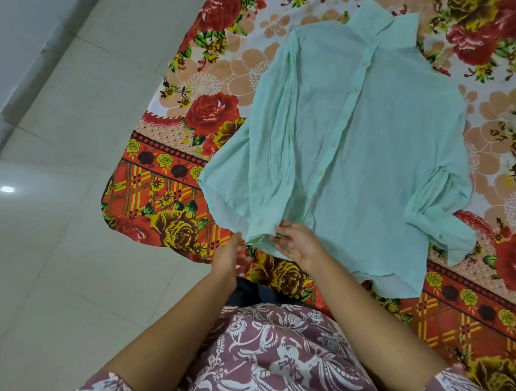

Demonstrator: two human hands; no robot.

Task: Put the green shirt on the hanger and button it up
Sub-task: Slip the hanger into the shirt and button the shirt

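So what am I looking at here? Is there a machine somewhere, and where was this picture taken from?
There is no machine here. A person does the job with bare hands, and the one picture comes from a camera worn on their head, looking forward and down. That is why you see two forearms reaching out from the bottom of the frame.

On the bed lies a flower-patterned sheet with red roses. Spread flat on it is the green shirt, collar pointing away from the person, with a row of small buttons down its front.

The right hand touches the near hem of the shirt with its fingers open. The left hand is just beside that hem, also open. Neither is gripping anything yet. No hanger is visible in this picture. To the left is pale tiled floor.
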